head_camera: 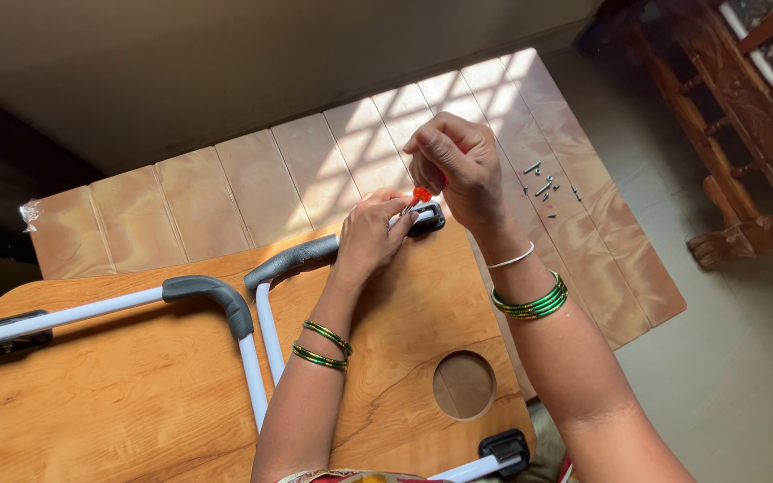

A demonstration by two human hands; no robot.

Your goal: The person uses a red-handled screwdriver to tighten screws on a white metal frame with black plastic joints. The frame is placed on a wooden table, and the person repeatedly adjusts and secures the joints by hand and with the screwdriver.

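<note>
Screwdriver (420, 195), one, small, orange-red handle: pinched in the fingertips of the right hand (454, 168), held upright over the black bracket (428, 217) at the far end of a white tube leg. Grip of right hand: closed on the screwdriver handle. Left hand (370, 234): fingers curled down on the tube end just beside the bracket, pressing it; grip closed on the tube.

Counts: two white tube legs (261, 333) seen lying on the board, each with a grey foam sleeve (214, 295) at its bend; three black end brackets in view, including one at the left edge (12, 333) and one at the bottom (505, 444). Loose screws (547, 188): a small scatter, about six, lying apart from the hands to the right. Green bangles on both wrists; one thin white band on the right.

Surface: wooden board (100, 394), orange-brown grain, rounded corners, one round hole (464, 385) cut through near the right side. It rests on a pale slatted mat (225, 188) on the tiled floor (744, 358). Sunlight falls in a grid pattern. Carved wooden furniture (744, 107) stands at the upper right.
</note>
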